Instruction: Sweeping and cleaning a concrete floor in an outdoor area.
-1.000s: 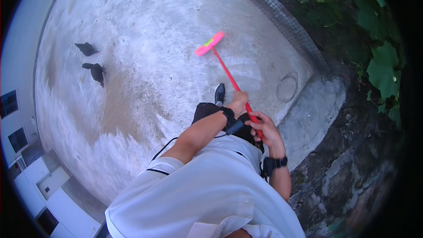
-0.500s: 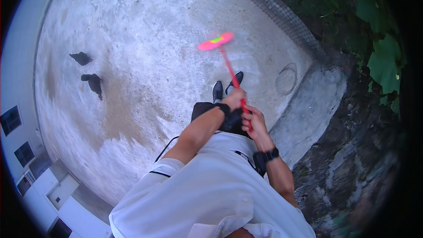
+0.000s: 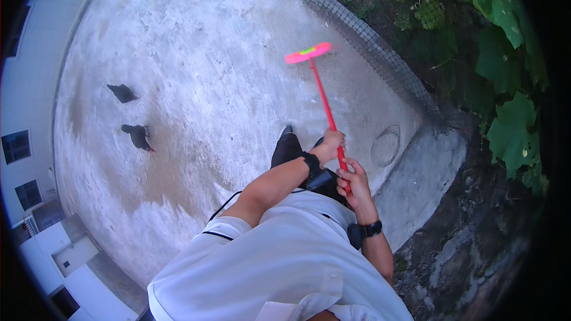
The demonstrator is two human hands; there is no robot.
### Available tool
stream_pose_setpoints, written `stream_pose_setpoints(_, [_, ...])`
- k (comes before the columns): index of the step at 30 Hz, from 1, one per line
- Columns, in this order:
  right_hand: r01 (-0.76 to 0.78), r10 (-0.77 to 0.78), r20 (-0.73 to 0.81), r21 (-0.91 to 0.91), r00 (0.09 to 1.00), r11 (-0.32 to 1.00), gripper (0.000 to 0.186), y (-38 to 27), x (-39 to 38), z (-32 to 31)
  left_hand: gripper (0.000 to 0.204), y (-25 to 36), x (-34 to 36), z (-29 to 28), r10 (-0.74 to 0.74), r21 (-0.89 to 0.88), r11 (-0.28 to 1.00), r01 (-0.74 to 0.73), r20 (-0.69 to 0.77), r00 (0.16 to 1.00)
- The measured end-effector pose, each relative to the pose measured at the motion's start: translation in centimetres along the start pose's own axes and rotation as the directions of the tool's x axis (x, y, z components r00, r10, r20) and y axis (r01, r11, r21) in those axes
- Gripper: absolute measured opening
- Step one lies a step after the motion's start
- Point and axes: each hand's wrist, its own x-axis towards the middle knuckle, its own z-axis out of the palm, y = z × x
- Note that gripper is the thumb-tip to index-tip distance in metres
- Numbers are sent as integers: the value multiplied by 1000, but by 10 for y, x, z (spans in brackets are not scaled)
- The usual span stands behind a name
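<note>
A broom [image 3: 325,99] with a long red handle and a flat pink head [image 3: 308,52], marked by a yellow-green patch, slants up and away in front of my body. My left hand [image 3: 331,146] wraps round the handle partway down. Below it, my right hand [image 3: 355,186] grips the handle close to its near end, its thumb and fingers curled round it. The pink head is slightly blurred at its tip; whether it touches the floor I cannot tell.
Two dark chickens [image 3: 138,137] stand on the concrete floor [image 3: 196,41] to the left. A mesh fence [image 3: 380,47] and leafy plants [image 3: 514,134] line the right, above a raised concrete ledge [image 3: 416,178]. A white building [image 3: 35,101] with windows runs along the left.
The broom's head has shifted a little to the right and the handle stands less tilted. Both hands keep their hold, slightly lower and to the right. One foot appears to have stepped back.
</note>
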Motion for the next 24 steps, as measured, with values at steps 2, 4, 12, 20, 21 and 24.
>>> stream_pose_setpoints(2, [9,-7,74,-33,997,999,29,-13,39,23,5,47,10,-28,42,-13,999,-43,-62,997])
stream_pose_setpoints(4, [1,6,120,-57,993,998,29,-29,74,58,3,97,24,-44,83,-33,996,-87,-117,990])
stream_pose_setpoints(12, [-11,24,180,-74,983,997,29,-87,214,202,7,288,110,-112,114,-76,989,-129,-178,978])
stream_pose_setpoints(20, [-3,-13,119,136,993,991,28,-155,329,284,11,414,221,-111,84,107,992,-71,-125,989])
stream_pose_setpoints(21, [-2,-18,110,185,994,983,28,-162,338,284,12,419,232,-105,81,147,987,-64,-109,991])
stream_pose_setpoints(24, [24,-36,29,331,999,943,30,-166,346,261,14,402,256,-78,69,297,953,-66,-2,998])
